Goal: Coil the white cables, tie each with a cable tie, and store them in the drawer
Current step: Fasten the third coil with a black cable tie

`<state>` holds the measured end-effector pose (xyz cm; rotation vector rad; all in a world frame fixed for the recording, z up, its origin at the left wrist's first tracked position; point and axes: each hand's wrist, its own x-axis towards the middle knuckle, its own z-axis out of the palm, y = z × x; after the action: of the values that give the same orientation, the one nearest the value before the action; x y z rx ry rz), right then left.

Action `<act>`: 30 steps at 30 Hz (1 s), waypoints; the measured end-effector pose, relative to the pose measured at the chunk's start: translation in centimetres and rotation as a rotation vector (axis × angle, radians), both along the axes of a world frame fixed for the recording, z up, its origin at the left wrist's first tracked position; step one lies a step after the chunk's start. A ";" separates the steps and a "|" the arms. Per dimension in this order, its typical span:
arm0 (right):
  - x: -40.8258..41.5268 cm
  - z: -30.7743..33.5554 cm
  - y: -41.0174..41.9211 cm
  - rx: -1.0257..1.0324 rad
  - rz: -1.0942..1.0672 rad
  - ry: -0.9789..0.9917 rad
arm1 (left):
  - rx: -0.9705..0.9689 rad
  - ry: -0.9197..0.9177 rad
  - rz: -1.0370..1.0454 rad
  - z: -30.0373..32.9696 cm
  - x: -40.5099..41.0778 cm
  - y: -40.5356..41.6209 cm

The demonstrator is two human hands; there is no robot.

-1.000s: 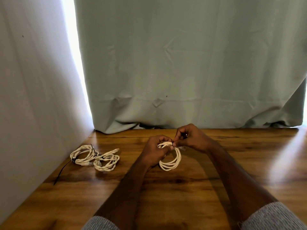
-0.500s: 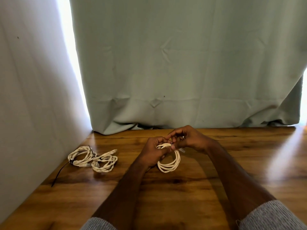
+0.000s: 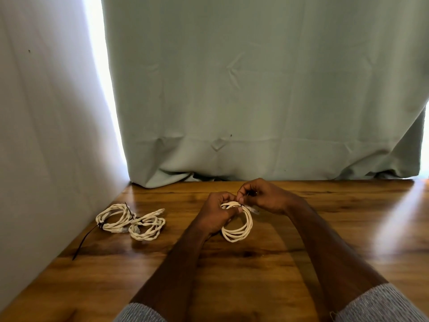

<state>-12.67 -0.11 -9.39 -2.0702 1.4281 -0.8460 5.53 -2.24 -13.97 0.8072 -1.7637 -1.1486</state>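
**Both hands on a white coil at the middle of the table**

The left hand (image 3: pixel 217 213) has its fingers curled round the top of a white coil (image 3: pixel 239 226), and the thumb lies over the strands. The right hand (image 3: pixel 262 197) meets it from the other side. Its fingertips pinch a thin black tie (image 3: pixel 243 205) just at the top of the coil, where the two hands touch. The tie is very small here, so I cannot tell if it is already closed round the strands. The lower part of the coil hangs free below the left hand, close to the table (image 3: pixel 267 263) or resting on it. A white plug end (image 3: pixel 254 209) shows just under the right hand.

Both forearms reach in from the bottom edge, with grey sleeves (image 3: pixel 380 305) pushed up.

Well apart, at the left near the wall (image 3: pixel 46 135), two other coils lie on the wood and touch each other. The far coil (image 3: pixel 115 218) has a black tie with a long tail (image 3: pixel 84 240) that points toward the near edge. The near coil (image 3: pixel 148 225) looks twisted. Behind the table hangs a pale green curtain (image 3: pixel 255 89).
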 end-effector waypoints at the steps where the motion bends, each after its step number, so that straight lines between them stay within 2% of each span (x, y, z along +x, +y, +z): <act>1: 0.1 -0.1 0.0 0.007 0.006 0.020 | -0.001 0.002 -0.001 -0.1 0.0 -0.2; 8: 1.8 0.5 0.6 -0.085 0.039 0.108 | -0.014 0.029 -0.024 -0.4 -0.1 -0.6; 13: 3.8 0.7 0.7 -0.152 0.078 0.115 | 0.058 0.056 -0.039 -0.5 -0.5 -0.3; 15: 5.0 0.7 0.4 -0.248 0.063 0.139 | 0.114 0.092 -0.058 -0.6 -0.8 -0.2; 17: 5.7 0.3 0.0 -0.381 0.019 0.050 | 0.102 0.086 -0.050 -0.9 -0.7 -0.5; 19: 5.5 -0.2 -0.1 -0.517 -0.058 -0.126 | 0.085 0.085 -0.029 -1.0 -0.4 -0.6; 21: 4.7 -0.7 -0.3 -0.584 -0.138 -0.264 | 0.121 0.148 0.027 -0.9 0.0 -0.8; 25: 3.1 -2.0 -0.2 -0.476 -0.232 -0.342 | 0.140 0.234 0.134 -0.9 0.6 -1.2; 30: 3.2 -4.5 0.2 -0.195 -0.114 -0.434 | 0.072 0.204 0.214 -0.8 1.4 -0.8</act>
<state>-9.43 0.14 -13.88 -1.7966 1.2699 -1.4297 6.96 -3.02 -14.78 0.8666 -1.4393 -1.1136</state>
